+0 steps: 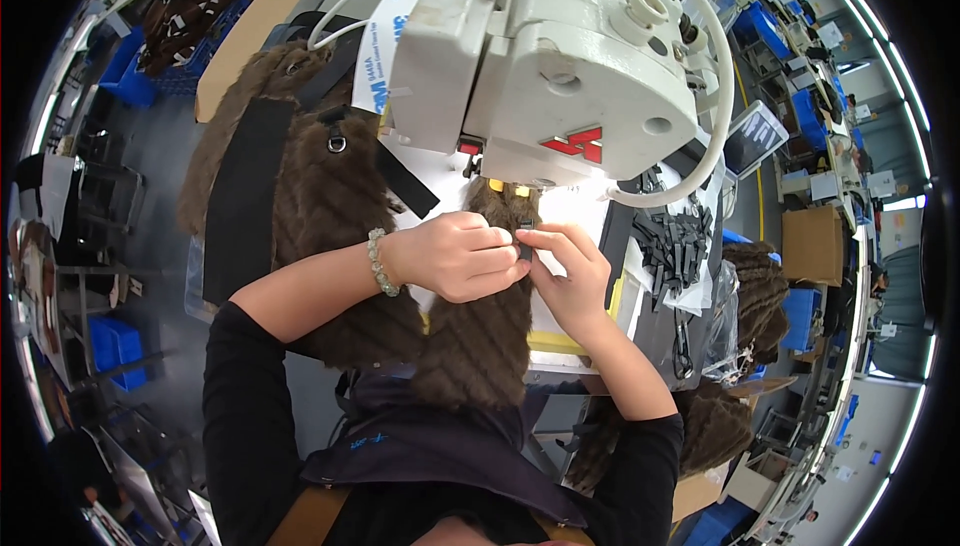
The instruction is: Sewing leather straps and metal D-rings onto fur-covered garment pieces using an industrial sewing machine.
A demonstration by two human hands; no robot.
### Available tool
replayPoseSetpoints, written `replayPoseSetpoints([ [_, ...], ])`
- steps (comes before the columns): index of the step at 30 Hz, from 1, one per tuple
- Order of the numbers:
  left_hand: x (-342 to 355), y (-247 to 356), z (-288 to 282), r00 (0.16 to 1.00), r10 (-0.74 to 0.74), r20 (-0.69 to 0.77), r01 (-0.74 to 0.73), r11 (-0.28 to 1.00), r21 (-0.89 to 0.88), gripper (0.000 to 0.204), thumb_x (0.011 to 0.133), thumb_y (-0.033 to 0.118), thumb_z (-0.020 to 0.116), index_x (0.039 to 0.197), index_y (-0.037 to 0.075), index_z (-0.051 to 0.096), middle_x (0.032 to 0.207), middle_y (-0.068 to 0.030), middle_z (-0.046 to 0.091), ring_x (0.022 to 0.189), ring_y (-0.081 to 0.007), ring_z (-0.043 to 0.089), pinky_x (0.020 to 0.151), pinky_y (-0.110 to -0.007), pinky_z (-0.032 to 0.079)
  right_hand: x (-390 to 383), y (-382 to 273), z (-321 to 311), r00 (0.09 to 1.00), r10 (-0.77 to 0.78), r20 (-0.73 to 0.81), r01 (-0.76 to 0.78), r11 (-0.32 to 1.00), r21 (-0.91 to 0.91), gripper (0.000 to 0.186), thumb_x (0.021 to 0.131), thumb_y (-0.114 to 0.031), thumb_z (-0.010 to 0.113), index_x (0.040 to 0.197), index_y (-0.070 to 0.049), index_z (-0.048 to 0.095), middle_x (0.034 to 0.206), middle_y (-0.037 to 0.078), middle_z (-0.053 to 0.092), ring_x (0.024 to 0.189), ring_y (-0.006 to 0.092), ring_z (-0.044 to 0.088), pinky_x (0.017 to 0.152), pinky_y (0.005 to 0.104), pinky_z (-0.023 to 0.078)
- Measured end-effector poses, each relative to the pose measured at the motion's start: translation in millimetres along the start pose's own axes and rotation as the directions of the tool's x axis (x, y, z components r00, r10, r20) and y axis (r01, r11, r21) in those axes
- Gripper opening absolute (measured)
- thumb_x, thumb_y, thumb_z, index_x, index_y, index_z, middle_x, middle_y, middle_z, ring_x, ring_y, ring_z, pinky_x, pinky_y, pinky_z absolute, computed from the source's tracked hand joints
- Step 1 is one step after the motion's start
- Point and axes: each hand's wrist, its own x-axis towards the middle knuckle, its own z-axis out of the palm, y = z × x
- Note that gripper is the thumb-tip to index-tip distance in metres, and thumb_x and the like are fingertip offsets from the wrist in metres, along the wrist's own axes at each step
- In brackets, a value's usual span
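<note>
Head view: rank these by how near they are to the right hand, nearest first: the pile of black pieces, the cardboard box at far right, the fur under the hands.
From the right hand:
1. Fur: directly under the hands.
2. Black pieces: piled to its right.
3. Cardboard box: far right, well beyond the work table.

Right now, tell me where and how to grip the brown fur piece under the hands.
Take the brown fur piece by its broad near end, probably best from the person's side: that end lies uncovered, while the narrower far end runs to the machine head.
</note>
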Motion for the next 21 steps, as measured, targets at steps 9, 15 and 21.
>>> replayPoseSetpoints([
  [9, -5.2, 0.7, 7.8, 0.999, 0.041, -0.033, -0.039, 0.997, 0.067, 0.010, 0.075, 0.013, 0.066, 0.070, 0.011, 0.058, 0.070, 0.0032, 0.044, 0.068, -0.0097, 0.052, 0.052, -0.024, 0.036, -6.4, 0.7, 8.9, 0.999, 0.041, 0.018, -0.041, 0.999, -0.013, 0.034, 0.061, 0.008, 0.074, 0.092, -0.004, 0.067, 0.087, 0.008, 0.064, 0.069, 0.0209, 0.064, 0.060, 0.0291, 0.052],
  [15, -8.1, 1.1, 12.9, 0.999, 0.026, -0.035, -0.023, 0.996, 0.091, 0.013, 0.074, 0.014, 0.066, 0.067, 0.012, 0.056, 0.070, 0.0031, 0.044, 0.066, -0.0100, 0.051, 0.051, -0.024, 0.035, -17.8, 9.2, 14.7, 0.786, 0.568, 0.243, -0.609, 0.643, 0.464, 0.030, 0.071, 0.009, 0.073, 0.098, -0.004, 0.070, 0.084, 0.002, 0.064, 0.068, 0.0089, 0.059, 0.061, 0.0229, 0.049],
  [21, -8.5, 4.5, 14.1, 1.000, 0.022, 0.006, -0.023, 0.997, 0.072, 0.012, 0.069, 0.014, 0.064, 0.064, 0.012, 0.053, 0.069, 0.0027, 0.045, 0.065, -0.0104, 0.051, 0.049, -0.025, 0.033, -16.9, 5.3, 14.7, 0.903, 0.408, 0.133, -0.428, 0.835, 0.347, 0.028, 0.074, 0.010, 0.071, 0.099, -0.003, 0.072, 0.090, 0.003, 0.063, 0.072, 0.0077, 0.059, 0.065, 0.0233, 0.051],
])
